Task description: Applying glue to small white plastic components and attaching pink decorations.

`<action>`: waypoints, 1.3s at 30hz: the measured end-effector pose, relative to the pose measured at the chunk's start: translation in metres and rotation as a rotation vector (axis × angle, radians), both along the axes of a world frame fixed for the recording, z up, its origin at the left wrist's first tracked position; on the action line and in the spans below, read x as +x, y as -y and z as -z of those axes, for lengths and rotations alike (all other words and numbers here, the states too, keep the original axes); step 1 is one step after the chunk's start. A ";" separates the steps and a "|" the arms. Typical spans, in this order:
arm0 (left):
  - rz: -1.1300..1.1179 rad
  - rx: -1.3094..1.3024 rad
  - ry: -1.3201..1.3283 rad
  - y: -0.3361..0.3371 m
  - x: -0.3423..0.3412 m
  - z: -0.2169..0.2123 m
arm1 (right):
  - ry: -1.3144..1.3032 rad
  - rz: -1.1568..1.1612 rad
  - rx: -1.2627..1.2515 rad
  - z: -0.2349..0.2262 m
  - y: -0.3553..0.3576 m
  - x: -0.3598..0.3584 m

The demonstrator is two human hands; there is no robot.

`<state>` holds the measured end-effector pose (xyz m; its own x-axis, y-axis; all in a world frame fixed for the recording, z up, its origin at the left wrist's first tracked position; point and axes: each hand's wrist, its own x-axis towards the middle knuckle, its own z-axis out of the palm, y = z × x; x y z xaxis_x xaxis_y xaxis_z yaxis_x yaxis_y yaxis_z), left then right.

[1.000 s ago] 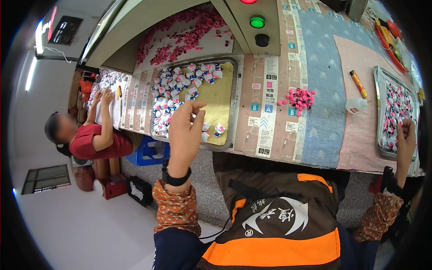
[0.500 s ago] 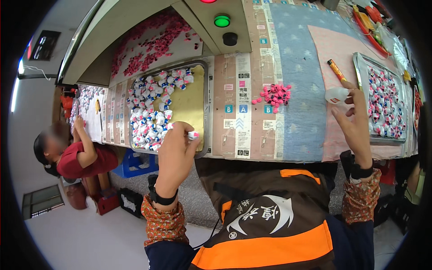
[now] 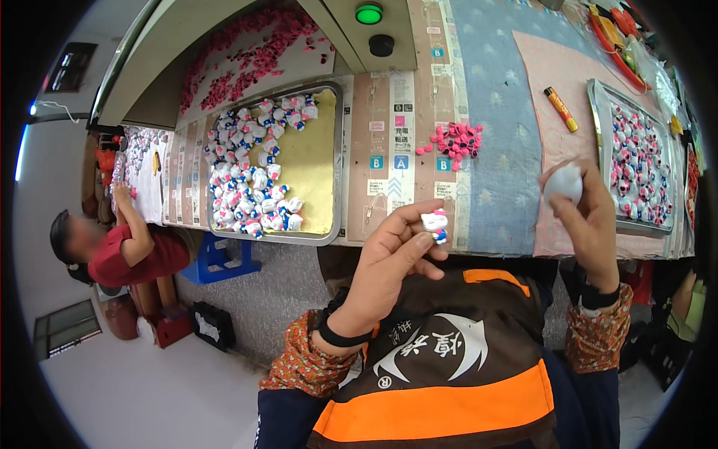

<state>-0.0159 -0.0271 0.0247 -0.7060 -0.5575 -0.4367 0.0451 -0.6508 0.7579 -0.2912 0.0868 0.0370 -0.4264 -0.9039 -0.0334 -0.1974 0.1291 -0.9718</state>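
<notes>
My left hand (image 3: 385,258) is raised in front of my chest and pinches a small white cat figurine (image 3: 435,223) with a pink bow between thumb and fingers. My right hand (image 3: 591,217) holds a small white bottle-like object (image 3: 563,184) at the bench's near edge, to the right. A little heap of pink bows (image 3: 455,140) lies on the bench between the two hands, further away. A metal tray (image 3: 326,232) with a yellow liner and several white figurines sits to the left of my left hand.
A second tray (image 3: 598,142) of finished figurines lies at the right, with an orange marker (image 3: 559,108) beside it. A green light (image 3: 369,14) and a black button (image 3: 381,46) are on the machine panel. Another person (image 3: 120,251) in red works at far left.
My left hand lifted a figurine out of the yellow tray and brought it right, toward my chest. My right hand drew back from the bench holding the white object.
</notes>
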 end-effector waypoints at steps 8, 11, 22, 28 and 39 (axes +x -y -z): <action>0.009 0.116 0.031 -0.018 -0.015 0.007 | 0.074 -0.180 -0.012 -0.003 -0.024 0.053; 0.022 -0.044 0.074 -0.026 -0.014 0.012 | 0.144 -0.127 -0.085 -0.002 -0.029 0.063; 0.022 -0.338 0.191 -0.042 -0.009 0.016 | -0.444 -0.283 -0.339 -0.018 -0.030 0.064; -0.012 -0.356 0.172 -0.046 -0.008 0.019 | -0.508 -0.296 -0.347 -0.016 -0.030 0.067; 0.036 -0.279 0.154 -0.049 -0.004 0.019 | -0.538 -0.314 -0.309 -0.019 -0.029 0.071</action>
